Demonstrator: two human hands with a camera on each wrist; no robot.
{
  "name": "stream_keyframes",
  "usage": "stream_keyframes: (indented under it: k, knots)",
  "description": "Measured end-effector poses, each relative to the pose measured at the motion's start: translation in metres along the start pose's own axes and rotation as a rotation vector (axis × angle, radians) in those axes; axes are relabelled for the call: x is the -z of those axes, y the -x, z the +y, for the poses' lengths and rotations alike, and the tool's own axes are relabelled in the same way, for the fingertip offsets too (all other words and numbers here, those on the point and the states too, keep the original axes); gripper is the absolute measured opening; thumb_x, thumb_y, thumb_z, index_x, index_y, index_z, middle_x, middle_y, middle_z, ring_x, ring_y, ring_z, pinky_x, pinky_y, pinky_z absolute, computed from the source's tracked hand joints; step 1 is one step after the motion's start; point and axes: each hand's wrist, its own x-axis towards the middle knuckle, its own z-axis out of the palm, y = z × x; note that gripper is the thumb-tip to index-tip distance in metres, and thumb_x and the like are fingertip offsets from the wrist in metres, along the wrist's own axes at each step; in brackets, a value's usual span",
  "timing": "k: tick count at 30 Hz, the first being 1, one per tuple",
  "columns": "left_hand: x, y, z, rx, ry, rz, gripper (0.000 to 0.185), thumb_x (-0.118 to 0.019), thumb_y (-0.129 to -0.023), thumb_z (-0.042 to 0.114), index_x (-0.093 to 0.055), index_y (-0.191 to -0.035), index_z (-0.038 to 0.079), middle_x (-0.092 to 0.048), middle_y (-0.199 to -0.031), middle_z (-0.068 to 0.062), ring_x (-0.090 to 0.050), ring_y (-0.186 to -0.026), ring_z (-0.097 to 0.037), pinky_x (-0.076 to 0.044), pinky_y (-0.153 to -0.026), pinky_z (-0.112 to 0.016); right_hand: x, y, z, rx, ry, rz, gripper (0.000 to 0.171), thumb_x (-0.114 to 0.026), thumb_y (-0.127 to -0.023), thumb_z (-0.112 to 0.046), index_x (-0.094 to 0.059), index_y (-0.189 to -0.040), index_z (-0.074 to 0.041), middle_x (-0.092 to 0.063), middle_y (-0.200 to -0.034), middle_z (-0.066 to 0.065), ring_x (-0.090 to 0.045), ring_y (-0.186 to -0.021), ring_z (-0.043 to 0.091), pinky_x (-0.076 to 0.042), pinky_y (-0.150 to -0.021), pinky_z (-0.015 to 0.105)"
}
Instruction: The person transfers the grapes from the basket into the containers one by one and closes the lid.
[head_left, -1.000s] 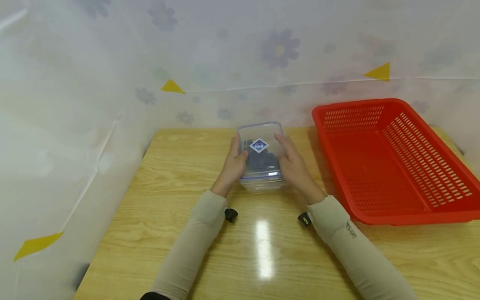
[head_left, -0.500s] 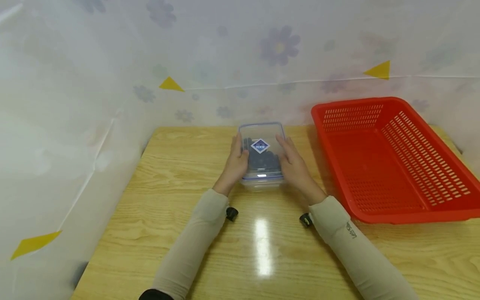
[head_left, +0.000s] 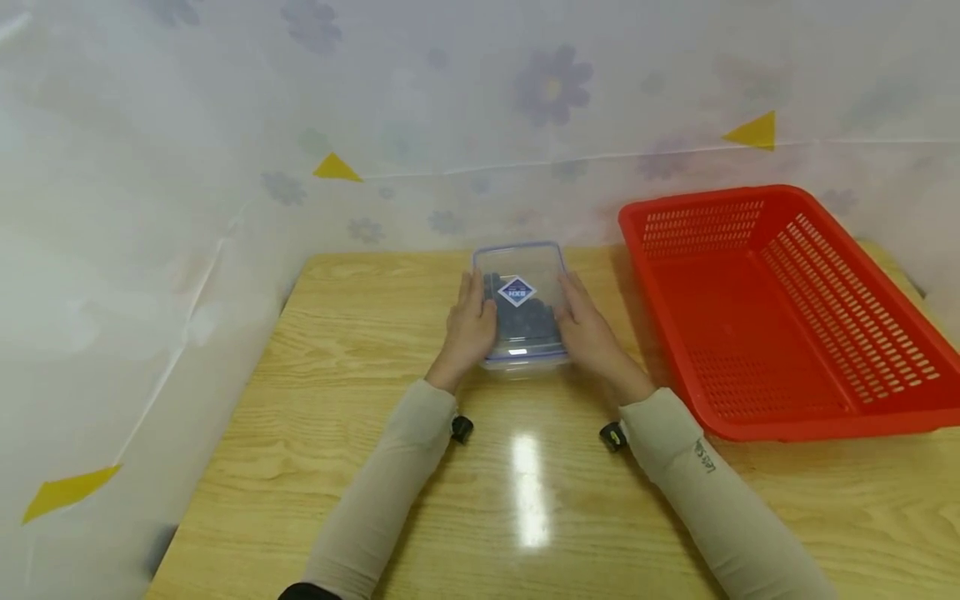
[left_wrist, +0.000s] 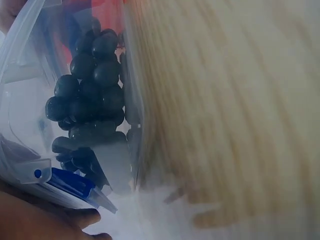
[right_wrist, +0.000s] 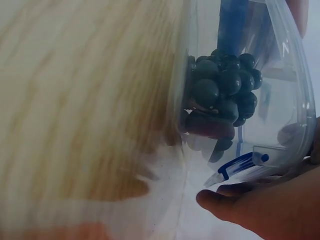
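Observation:
Between the two hands is a clear plastic food container (head_left: 525, 364) with a blue-edged lid (head_left: 525, 260) and a diamond-shaped blue and white sticker (head_left: 517, 292). Dark round fruit that look like grapes (left_wrist: 90, 100) lie inside, towards the near end in the head view. My left hand (head_left: 468, 329) grips the left side, its thumb along the lid's edge. On the opposite side, my right hand (head_left: 591, 333) holds the container likewise. A clear latch with a blue strip (right_wrist: 239, 162) slants outward near the right fingers. Whether the base touches the table cannot be told.
A red perforated plastic basket (head_left: 855, 427) stands to the right on the wooden table (head_left: 360, 333). White flower-patterned sheeting (head_left: 450, 108) with yellow tape pieces (head_left: 753, 132) hangs behind and to the left. Small black cameras (head_left: 462, 429) sit at both wrists.
The container's near end has sunk slightly towards the table, with less of its front wall showing. My right fingers have shifted from over the lid towards its edge. Both hands keep their hold.

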Motion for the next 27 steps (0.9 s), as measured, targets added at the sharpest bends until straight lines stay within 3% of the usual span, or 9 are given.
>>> stream_keyframes:
  k: [5,9,13,19,27]
  knots:
    - [0.001,-0.001,0.002,-0.003,-0.199,-0.018,0.069,-0.035,-0.109,0.040,-0.008,-0.162,0.004,-0.002,-0.168,-0.016,-0.008,-0.153,-0.030,-0.001,-0.118,-0.061,0.002,-0.002,0.001,-0.027,-0.070,-0.016,0.063,-0.036,-0.109,-0.012,-0.004,-0.163,-0.008,0.002,-0.169,0.014,0.002,-0.153,0.025,-0.003,-0.122,0.043]
    - [0.001,-0.002,0.003,0.001,-0.289,-0.038,0.083,-0.040,-0.105,0.054,-0.005,-0.163,0.005,-0.001,-0.168,-0.017,-0.013,-0.152,-0.034,-0.005,-0.117,-0.063,0.003,-0.004,0.006,-0.039,-0.123,-0.023,0.065,-0.038,-0.108,-0.013,-0.004,-0.164,-0.010,-0.001,-0.169,0.014,-0.002,-0.153,0.028,-0.004,-0.122,0.045]
    - [0.002,-0.003,0.003,0.013,-0.291,-0.050,0.087,-0.042,-0.104,0.057,-0.003,-0.163,0.007,0.002,-0.168,-0.014,-0.016,-0.151,-0.037,-0.009,-0.117,-0.062,0.006,-0.005,0.011,-0.084,-0.204,-0.030,0.070,-0.043,-0.107,-0.016,-0.002,-0.163,-0.008,-0.009,-0.166,0.022,-0.011,-0.151,0.038,-0.011,-0.120,0.051]
    - [0.002,-0.005,0.002,0.028,-0.275,-0.054,0.087,-0.044,-0.103,0.057,-0.002,-0.163,0.010,0.004,-0.168,-0.012,-0.022,-0.148,-0.041,-0.015,-0.116,-0.062,0.010,-0.003,0.018,-0.200,-0.244,-0.016,0.080,-0.055,-0.104,-0.030,-0.005,-0.164,-0.010,-0.026,-0.159,0.031,-0.031,-0.143,0.044,-0.033,-0.112,0.056]
    - [0.002,-0.005,0.002,0.035,-0.282,-0.067,0.086,-0.043,-0.103,0.057,-0.002,-0.163,0.010,0.005,-0.168,-0.012,-0.022,-0.148,-0.042,-0.017,-0.116,-0.063,0.010,0.005,0.011,-0.191,-0.212,0.047,0.076,-0.058,-0.103,-0.030,-0.014,-0.162,-0.009,-0.036,-0.154,0.029,-0.041,-0.138,0.043,-0.037,-0.110,0.056]
